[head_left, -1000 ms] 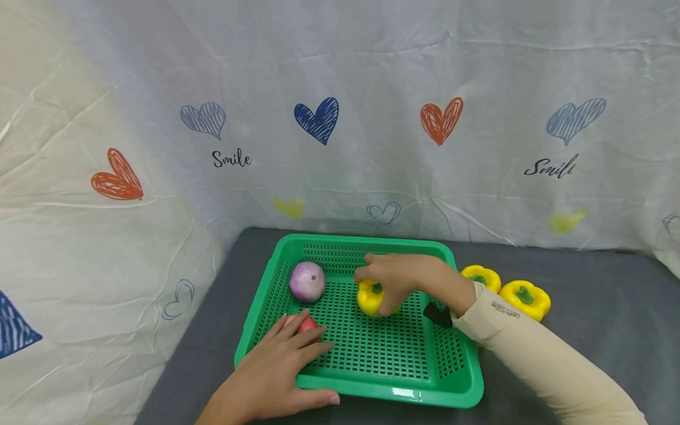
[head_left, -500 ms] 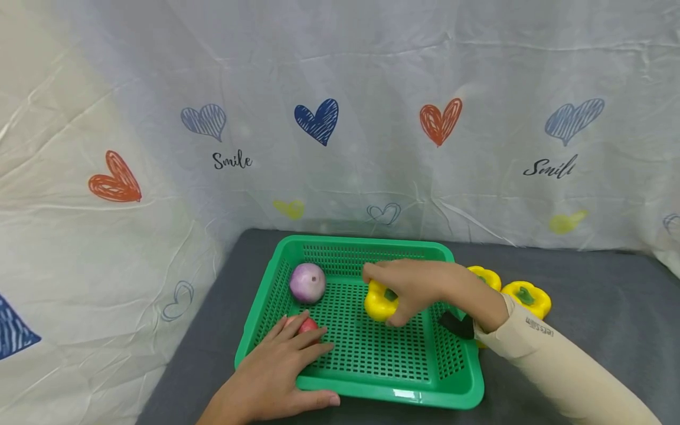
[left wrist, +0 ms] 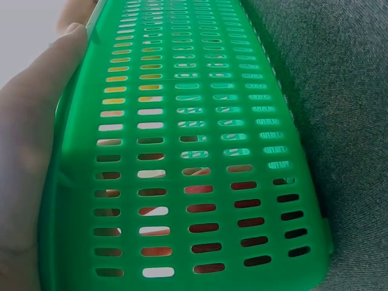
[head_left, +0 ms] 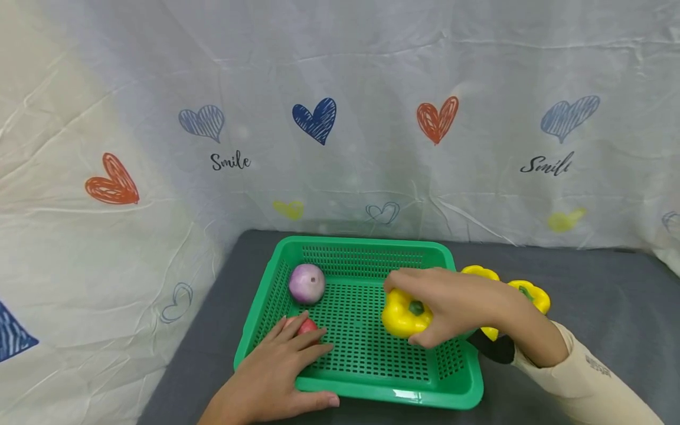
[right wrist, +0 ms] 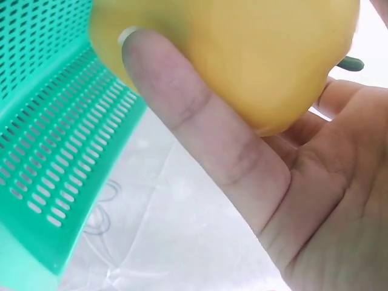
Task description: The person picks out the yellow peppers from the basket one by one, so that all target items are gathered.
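Observation:
My right hand (head_left: 459,301) grips a yellow bell pepper (head_left: 402,319) above the right part of a green plastic basket (head_left: 372,391). The right wrist view shows a finger laid along the smooth side of this pepper (right wrist: 260,54), its green stem at the far edge. At the basket's near left corner my left hand (head_left: 278,369) lies across the rim, fingers spread over a round red fruit or vegetable (head_left: 309,328) that they partly cover. Its thumb (left wrist: 36,97) runs along the rim in the left wrist view. A purple onion (head_left: 307,284) sits inside the basket's far left corner.
Right of the basket on the dark grey cloth (head_left: 595,319) stand more yellow peppers (head_left: 540,300), partly hidden behind the right hand and wrist. A white curtain (head_left: 372,71) printed with hearts hangs close behind and at the left.
My right hand has lifted the yellow bell pepper from the basket's middle and carried it right and nearer to me. The left hand has stayed at the corner.

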`<state>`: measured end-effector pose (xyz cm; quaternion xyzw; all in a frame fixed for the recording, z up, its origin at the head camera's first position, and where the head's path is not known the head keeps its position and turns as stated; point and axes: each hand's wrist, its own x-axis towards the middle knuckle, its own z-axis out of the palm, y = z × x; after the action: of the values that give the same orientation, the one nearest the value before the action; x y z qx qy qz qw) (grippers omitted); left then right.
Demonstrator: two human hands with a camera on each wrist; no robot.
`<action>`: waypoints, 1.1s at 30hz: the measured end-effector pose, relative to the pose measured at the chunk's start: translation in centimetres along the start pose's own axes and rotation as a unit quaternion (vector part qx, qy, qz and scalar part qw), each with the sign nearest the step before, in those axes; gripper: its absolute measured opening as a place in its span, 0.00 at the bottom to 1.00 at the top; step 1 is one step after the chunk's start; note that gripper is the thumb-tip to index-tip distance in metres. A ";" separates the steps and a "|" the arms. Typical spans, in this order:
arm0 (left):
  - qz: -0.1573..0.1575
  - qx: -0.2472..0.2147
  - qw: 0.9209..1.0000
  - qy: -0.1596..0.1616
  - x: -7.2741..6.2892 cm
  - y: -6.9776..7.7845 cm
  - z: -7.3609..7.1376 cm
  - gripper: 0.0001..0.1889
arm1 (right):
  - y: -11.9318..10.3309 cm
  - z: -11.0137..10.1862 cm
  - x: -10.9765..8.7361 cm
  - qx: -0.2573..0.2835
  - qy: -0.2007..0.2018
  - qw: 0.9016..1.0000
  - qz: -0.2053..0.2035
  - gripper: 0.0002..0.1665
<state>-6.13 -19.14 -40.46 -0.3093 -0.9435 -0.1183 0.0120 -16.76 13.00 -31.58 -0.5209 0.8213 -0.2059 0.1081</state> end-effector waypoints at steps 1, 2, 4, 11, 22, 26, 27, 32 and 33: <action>-0.001 0.000 1.000 -0.001 0.0 0.0 0.0 0.38 | -0.1 0.0 -0.3 0.002 0.003 1.000 0.000 0.32; -0.003 0.000 1.000 -0.002 0.0 0.0 -0.1 0.38 | -0.3 0.1 -0.5 0.004 0.005 1.000 0.001 0.32; -0.004 -0.001 1.000 -0.003 0.0 0.0 -0.1 0.38 | -0.5 0.3 -1.1 0.007 0.010 1.000 0.002 0.32; -0.007 -0.012 1.000 -0.013 0.0 0.2 -0.2 0.38 | -1.7 0.7 -3.4 0.012 0.040 0.999 -0.012 0.35; -0.008 -0.009 1.000 -0.014 0.1 0.4 -0.3 0.38 | -3.5 1.3 -9.0 -0.129 0.151 0.980 -0.029 0.46; -0.008 -0.009 1.000 -0.013 0.1 0.6 -0.4 0.38 | -3.6 1.7 -10.7 -0.142 0.174 0.974 0.001 0.45; -0.008 -0.010 1.000 -0.013 0.1 0.6 -0.4 0.38 | -3.6 1.8 -11.1 -0.143 0.178 0.974 0.013 0.46; -0.008 -0.007 1.000 -0.007 0.0 0.5 -0.5 0.38 | -3.0 2.0 -13.0 -0.135 0.195 0.969 0.074 0.50; -0.008 -0.005 1.000 -0.005 0.0 0.5 -0.5 0.38 | -2.7 2.1 -13.3 -0.135 0.200 0.967 0.085 0.52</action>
<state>-5.88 -18.85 -39.81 -0.3029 -0.9453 -0.1213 0.0047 -7.98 23.49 -32.70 -0.4074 0.8876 -0.1831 -0.1125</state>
